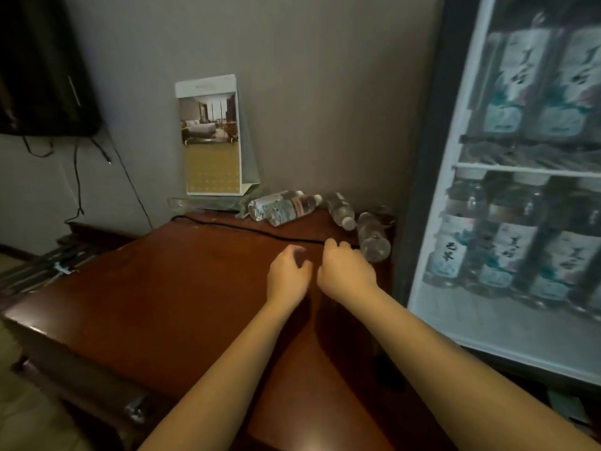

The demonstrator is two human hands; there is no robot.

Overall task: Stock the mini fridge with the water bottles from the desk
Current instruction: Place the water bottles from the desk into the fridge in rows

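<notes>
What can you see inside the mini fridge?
Inside the mini fridge, labelled bottles stand in rows on two shelves, blurred behind its glass. Whatever stands behind the front rows is hidden.

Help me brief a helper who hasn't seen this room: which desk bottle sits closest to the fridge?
Find the glass-fronted fridge on the right, then the wooden desk beside it. At the desk's far right corner lies a clear water bottle on its side. Unlike the other bottles, it lies nearest the fridge, just beyond the right hand.
</notes>
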